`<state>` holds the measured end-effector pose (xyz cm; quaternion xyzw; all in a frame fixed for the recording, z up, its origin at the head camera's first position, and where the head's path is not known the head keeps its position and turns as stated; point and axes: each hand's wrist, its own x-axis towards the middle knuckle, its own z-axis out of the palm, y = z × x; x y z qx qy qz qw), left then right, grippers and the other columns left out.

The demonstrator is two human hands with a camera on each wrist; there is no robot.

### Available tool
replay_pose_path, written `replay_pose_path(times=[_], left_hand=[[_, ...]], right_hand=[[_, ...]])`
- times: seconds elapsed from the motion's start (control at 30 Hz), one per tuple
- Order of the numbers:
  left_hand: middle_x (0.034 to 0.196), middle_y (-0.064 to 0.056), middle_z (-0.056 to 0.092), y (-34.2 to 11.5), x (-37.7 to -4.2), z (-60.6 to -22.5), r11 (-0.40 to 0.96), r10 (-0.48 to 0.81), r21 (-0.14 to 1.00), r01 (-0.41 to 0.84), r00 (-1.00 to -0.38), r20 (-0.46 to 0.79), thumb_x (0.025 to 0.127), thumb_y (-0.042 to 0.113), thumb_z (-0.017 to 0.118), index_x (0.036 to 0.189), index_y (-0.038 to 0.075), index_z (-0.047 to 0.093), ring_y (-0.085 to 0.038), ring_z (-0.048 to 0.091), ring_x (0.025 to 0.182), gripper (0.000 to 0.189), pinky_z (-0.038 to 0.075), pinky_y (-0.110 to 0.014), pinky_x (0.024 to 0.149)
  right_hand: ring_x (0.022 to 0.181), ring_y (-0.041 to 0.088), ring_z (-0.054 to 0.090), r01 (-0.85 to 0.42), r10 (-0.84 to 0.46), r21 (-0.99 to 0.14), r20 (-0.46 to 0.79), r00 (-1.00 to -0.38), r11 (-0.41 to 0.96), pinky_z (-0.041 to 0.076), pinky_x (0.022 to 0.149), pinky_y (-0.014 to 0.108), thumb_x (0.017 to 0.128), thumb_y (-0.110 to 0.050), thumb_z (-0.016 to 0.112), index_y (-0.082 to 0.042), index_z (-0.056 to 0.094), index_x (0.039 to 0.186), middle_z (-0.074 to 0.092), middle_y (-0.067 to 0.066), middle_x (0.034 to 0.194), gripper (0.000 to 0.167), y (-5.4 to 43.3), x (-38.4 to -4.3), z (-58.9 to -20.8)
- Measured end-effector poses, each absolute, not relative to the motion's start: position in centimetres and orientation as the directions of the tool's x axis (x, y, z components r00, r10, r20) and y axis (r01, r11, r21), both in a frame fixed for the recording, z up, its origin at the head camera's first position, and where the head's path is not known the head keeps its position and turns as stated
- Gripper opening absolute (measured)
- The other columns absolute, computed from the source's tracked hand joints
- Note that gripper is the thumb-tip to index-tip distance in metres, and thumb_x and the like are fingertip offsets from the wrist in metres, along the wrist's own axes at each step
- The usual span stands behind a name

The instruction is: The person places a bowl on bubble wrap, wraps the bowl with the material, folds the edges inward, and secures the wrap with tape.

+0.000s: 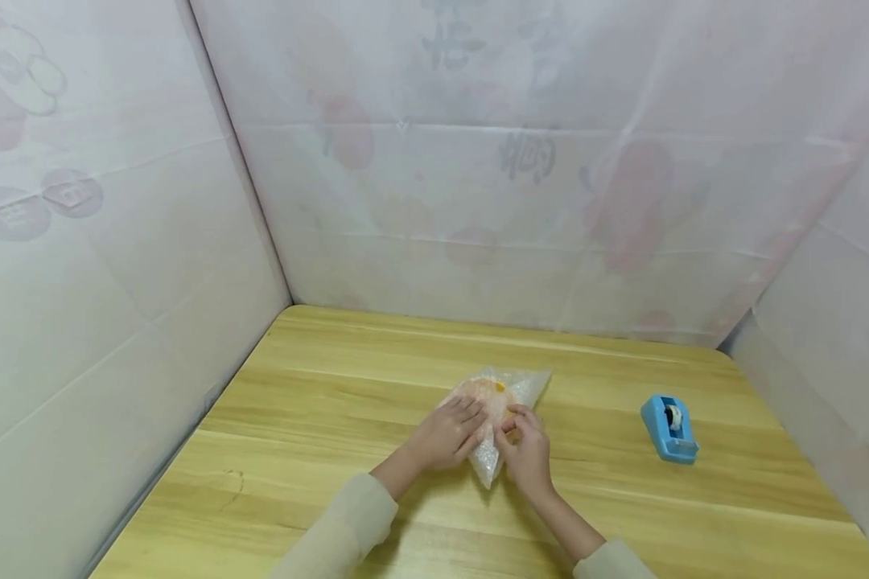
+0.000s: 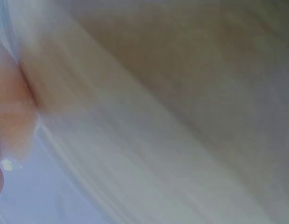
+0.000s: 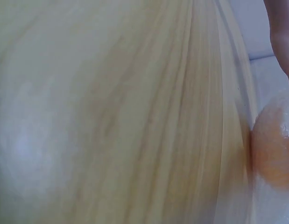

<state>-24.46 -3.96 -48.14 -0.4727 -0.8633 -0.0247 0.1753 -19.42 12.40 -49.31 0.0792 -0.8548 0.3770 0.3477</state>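
Observation:
A pinkish-orange rounded object (image 1: 487, 391) with a small yellow patch lies wrapped in clear bubble wrap (image 1: 486, 465) on the table. The wrap's pointed corners stick out toward the back right and the front. My left hand (image 1: 445, 434) rests on the left side of the bundle, fingers extended over it. At its right side, my right hand (image 1: 529, 452) pinches the wrap between thumb and curled fingers. In the right wrist view, the wrapped bundle (image 3: 274, 149) shows at the right edge, below part of a hand (image 3: 280, 37).
A blue tape dispenser (image 1: 670, 430) with a roll in it stands on the right of the wooden table (image 1: 319, 386). Pale printed cloth walls (image 1: 434, 201) enclose the table at the back and both sides.

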Motion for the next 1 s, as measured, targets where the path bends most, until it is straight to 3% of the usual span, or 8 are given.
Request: replay_pose_path(times=[0.23,0.3,0.47,0.73,0.9,1.0], left_hand=[[0.141,-0.002,0.046,-3.7,-24.5,-47.5,0.54,0.837,-0.136,0.831,-0.512,0.194,0.1,0.036,0.029,0.135,0.013,0.049,-0.018,0.039,0.135,0.046,0.026,-0.034,0.115],[0.142,-0.001,0.045,-3.6,-24.4,-47.3,0.543,0.837,-0.139,0.828,-0.52,0.169,0.101,0.037,0.027,0.136,0.014,0.048,-0.018,0.037,0.136,0.047,0.025,-0.033,0.115],[0.143,0.001,0.044,-3.2,-24.4,-47.0,0.561,0.828,-0.127,0.818,-0.55,0.112,0.101,0.038,0.023,0.139,0.017,0.044,-0.017,0.035,0.137,0.048,0.024,-0.033,0.116],[0.145,0.003,0.041,-2.8,-24.4,-46.5,0.595,0.803,-0.081,0.799,-0.596,0.016,0.101,0.038,0.018,0.14,0.019,0.041,-0.016,0.033,0.138,0.05,0.022,-0.032,0.116],[0.144,0.004,0.043,-2.6,-24.5,-46.3,0.6,0.798,-0.074,0.796,-0.603,-0.011,0.1,0.037,0.018,0.14,0.019,0.042,-0.015,0.033,0.138,0.05,0.023,-0.031,0.116],[0.143,0.005,0.043,-2.5,-24.5,-46.3,0.608,0.792,-0.061,0.792,-0.61,-0.022,0.1,0.036,0.018,0.14,0.019,0.043,-0.015,0.034,0.137,0.049,0.023,-0.03,0.116]], right_hand=[[0.105,0.039,0.054,-0.352,0.159,-0.585,0.647,-0.745,0.73,0.052,0.081,0.048,0.066,0.007,0.075,0.003,0.063,0.07,0.061,0.026,0.109,0.013,12.4,-19.4,-49.1],[0.108,0.041,0.051,-0.328,0.179,-0.612,0.62,-0.764,0.72,0.049,0.086,0.052,0.068,0.007,0.074,0.007,0.065,0.078,0.058,0.028,0.114,0.014,12.4,-19.4,-48.9],[0.122,0.045,0.04,-0.213,0.241,-0.742,0.453,-0.859,0.635,0.041,0.098,0.057,0.074,0.004,0.071,0.01,0.058,0.108,0.044,0.03,0.13,0.037,12.6,-19.4,-48.4],[0.131,0.045,0.029,0.036,0.306,-0.909,0.102,-0.947,0.416,0.026,0.111,0.055,0.084,-0.009,0.064,0.006,0.029,0.139,0.026,0.028,0.144,0.067,14.1,-20.6,-48.1],[0.137,0.043,0.02,0.205,0.295,-0.959,-0.142,-0.945,0.196,0.021,0.115,0.05,0.093,-0.019,0.052,0.004,0.01,0.146,0.017,0.029,0.149,0.072,16.5,-22.2,-47.7],[0.14,0.041,0.017,0.236,0.245,-0.97,-0.214,-0.945,0.064,0.019,0.116,0.047,0.095,-0.019,0.045,0.004,0.0,0.146,0.014,0.03,0.15,0.072,17.8,-23.3,-47.4]])
